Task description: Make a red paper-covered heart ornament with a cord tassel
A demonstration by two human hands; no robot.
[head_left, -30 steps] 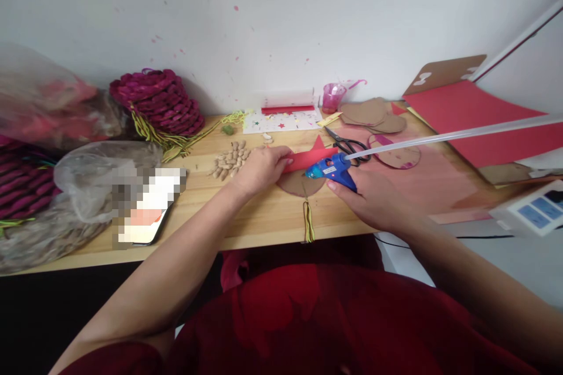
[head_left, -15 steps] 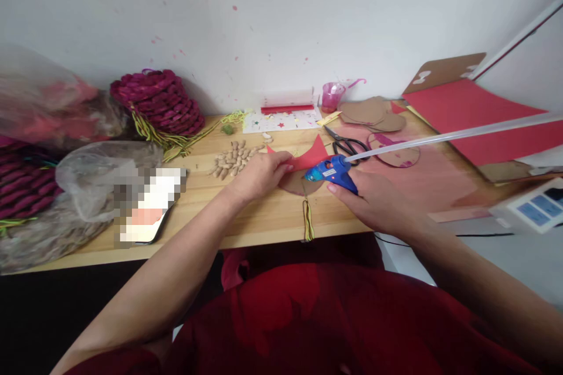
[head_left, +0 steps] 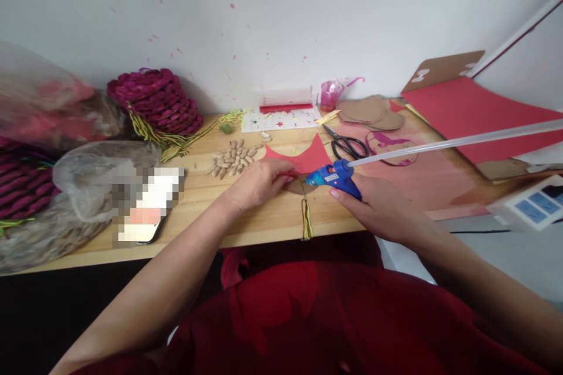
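Note:
My left hand (head_left: 259, 183) pinches the lower left edge of a cut piece of red paper (head_left: 303, 159) with a curved, pointed top. Beneath the paper, part of a brown cardboard piece (head_left: 298, 187) shows. My right hand (head_left: 380, 204) is closed round a blue hot glue gun (head_left: 338, 178), its nozzle at the paper's lower edge over the cardboard. A long clear glue stick (head_left: 422, 146) runs out of the gun's back to the right. Below the cardboard hangs a loop of yellow and dark yarn (head_left: 307, 220), lying towards the table's front edge.
Peanuts (head_left: 235, 158) lie left of the paper, black scissors (head_left: 349, 144) behind the gun. Cardboard shapes (head_left: 365, 111) and red sheets (head_left: 479, 117) lie right. A phone (head_left: 152, 205), plastic bags (head_left: 88, 176) and a magenta braided bundle (head_left: 156, 99) occupy the left.
My left hand and the red paper have shifted slightly towards me, and less of the cardboard shows. The glue gun in my right hand has moved a little down and right.

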